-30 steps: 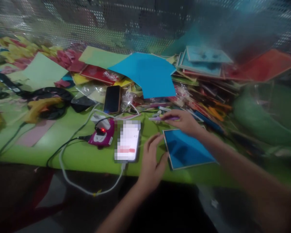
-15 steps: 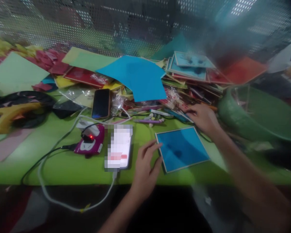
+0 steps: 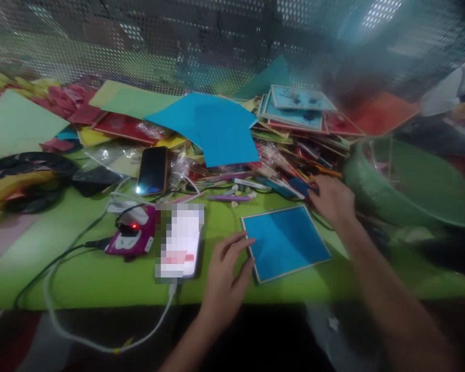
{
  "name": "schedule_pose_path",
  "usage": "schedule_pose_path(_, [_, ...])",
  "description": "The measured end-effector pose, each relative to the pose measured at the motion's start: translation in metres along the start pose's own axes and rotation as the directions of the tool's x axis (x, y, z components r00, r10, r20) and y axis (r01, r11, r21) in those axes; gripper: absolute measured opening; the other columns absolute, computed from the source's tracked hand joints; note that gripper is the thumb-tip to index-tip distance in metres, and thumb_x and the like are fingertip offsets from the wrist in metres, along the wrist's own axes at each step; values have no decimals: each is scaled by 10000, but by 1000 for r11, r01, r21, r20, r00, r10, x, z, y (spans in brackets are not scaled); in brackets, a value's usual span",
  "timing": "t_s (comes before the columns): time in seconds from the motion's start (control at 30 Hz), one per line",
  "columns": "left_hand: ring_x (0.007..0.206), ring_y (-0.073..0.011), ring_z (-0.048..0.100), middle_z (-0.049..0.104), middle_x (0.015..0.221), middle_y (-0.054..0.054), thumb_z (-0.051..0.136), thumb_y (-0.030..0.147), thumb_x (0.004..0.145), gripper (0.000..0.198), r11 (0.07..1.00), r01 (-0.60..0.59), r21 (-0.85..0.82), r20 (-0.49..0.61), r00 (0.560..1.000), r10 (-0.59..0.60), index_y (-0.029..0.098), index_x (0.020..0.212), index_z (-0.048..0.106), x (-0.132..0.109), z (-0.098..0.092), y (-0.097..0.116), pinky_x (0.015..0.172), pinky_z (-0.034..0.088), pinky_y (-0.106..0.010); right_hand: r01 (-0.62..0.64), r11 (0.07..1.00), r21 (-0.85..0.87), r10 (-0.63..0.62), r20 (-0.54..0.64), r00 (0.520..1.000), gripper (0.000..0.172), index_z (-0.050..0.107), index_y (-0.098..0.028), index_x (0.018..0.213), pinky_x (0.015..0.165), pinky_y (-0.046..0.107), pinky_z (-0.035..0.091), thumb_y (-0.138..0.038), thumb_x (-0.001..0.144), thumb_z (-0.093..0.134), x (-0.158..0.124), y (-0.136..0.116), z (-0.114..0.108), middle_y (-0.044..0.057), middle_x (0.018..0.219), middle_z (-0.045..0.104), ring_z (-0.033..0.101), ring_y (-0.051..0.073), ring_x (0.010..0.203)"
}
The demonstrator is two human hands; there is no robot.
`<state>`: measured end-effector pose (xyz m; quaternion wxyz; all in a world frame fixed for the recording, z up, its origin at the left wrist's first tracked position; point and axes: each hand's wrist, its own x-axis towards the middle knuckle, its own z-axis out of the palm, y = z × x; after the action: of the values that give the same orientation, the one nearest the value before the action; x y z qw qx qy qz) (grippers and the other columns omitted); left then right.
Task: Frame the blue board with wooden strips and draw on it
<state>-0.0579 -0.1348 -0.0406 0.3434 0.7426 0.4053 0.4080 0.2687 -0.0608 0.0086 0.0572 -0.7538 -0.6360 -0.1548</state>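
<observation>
A blue card with a pale border (image 3: 287, 245) lies on the green table. My left hand (image 3: 227, 274) is at its left edge, fingers apart, fingertips at the border. Farther back on the right, my right hand (image 3: 333, 201) has its fingers bent together at the front of a cluttered pile. By those fingertips is a small dark blue piece (image 3: 297, 187); whether it is between them cannot be made out. A purple pen (image 3: 228, 198) and a white marker (image 3: 251, 184) lie left of this hand.
A lit phone (image 3: 182, 240) on a white cable and a purple power strip (image 3: 134, 235) are on the left. Behind them lies a dark phone (image 3: 153, 170). Blue paper (image 3: 225, 129) and framed cards (image 3: 300, 98) top the pile. A green basin (image 3: 406, 181) stands right.
My right hand has shifted slightly outward and down at the pile, its fingers drawn together. My left hand stays by the blue card. The whole view has shifted a little.
</observation>
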Motion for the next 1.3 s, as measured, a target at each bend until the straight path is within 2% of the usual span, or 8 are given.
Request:
schedule_pose_path(0.23, [1308, -241, 586, 607, 1379, -65, 569, 168, 1018, 344, 1000, 4, 7, 4, 1000, -4, 321, 1323, 610, 0, 0, 0, 1074, 526, -442, 175, 984, 36, -177, 67, 982, 241, 781, -204, 1053, 817, 373, 454, -236, 950, 566, 0, -12, 7, 121, 1057, 696, 632, 279, 1021])
schedule_pose_path(0.47, [1307, -242, 581, 609, 1382, -62, 587, 182, 1016, 342, 1000, -1, -6, -3, 1000, 1, 324, 1326, 612, 0, 0, 0, 1077, 515, -440, 116, 991, -63, -108, 126, 986, 209, 763, -172, 944, 757, 377, 431, -259, 940, 573, 0, -24, 5, 149, 1041, 695, 636, 285, 946])
schedule_pose_path(0.67, [1304, -223, 573, 616, 1365, -60, 581, 179, 1023, 354, 999, 18, -41, -5, 1000, -18, 302, 1355, 585, 1, 1, 1, 1092, 493, -422, -67, 982, 178, 56, 65, 996, 177, 717, -199, 1029, 680, 352, 404, -302, 929, 612, -5, -13, -7, 103, 946, 745, 646, 257, 780])
schedule_pose_path(0.87, [1313, -229, 551, 611, 1383, -82, 540, 221, 1051, 426, 1000, 14, -8, -42, 999, -15, 279, 1469, 486, -1, 1, 2, 1099, 469, -418, -70, 748, 661, 103, -12, 995, 99, 721, -241, 942, 726, 336, 468, -312, 877, 700, -27, -11, -57, 73, 932, 754, 654, 219, 789])
schedule_pose_path(1.03, [1314, -276, 537, 593, 1443, -121, 561, 288, 1046, 551, 987, -68, 144, 62, 996, 60, 241, 1564, 380, 0, 3, 6, 1072, 446, -448, -28, 550, 835, -187, 155, 970, 37, 739, -268, 808, 666, 311, 495, -295, 831, 748, -65, -42, -91, 16, 766, 711, 635, 196, 709])
schedule_pose_path(1.17, [933, -240, 624, 723, 1017, -49, 579, 226, 1020, 246, 965, -130, 226, 227, 971, 78, 227, 1257, 643, 2, 6, 8, 817, 449, -383, -108, 405, 908, -216, 210, 954, 133, 733, -255, 804, 603, 281, 479, -369, 867, 762, -89, -70, -88, 20, 765, 697, 613, 170, 677])
schedule_pose_path(1.23, [857, -229, 608, 704, 911, -35, 583, 247, 1021, 103, 957, -151, 249, 259, 962, 84, 214, 1058, 673, 2, 6, 9, 771, 419, -377, -191, 286, 939, -240, 263, 935, 178, 749, -246, 854, 559, 266, 457, -422, 875, 768, -96, -81, -81, 21, 769, 694, 592, 151, 639])
schedule_pose_path(1.3, [828, -225, 596, 687, 875, -30, 580, 333, 1035, 150, 949, -182, 259, 271, 956, 110, 209, 987, 650, 2, 6, 9, 762, 407, -379, -263, 214, 941, -306, 320, 897, 203, 764, -240, 876, 571, 258, 464, -442, 893, 757, -102, -90, -73, 23, 777, 699, 597, 143, 644])
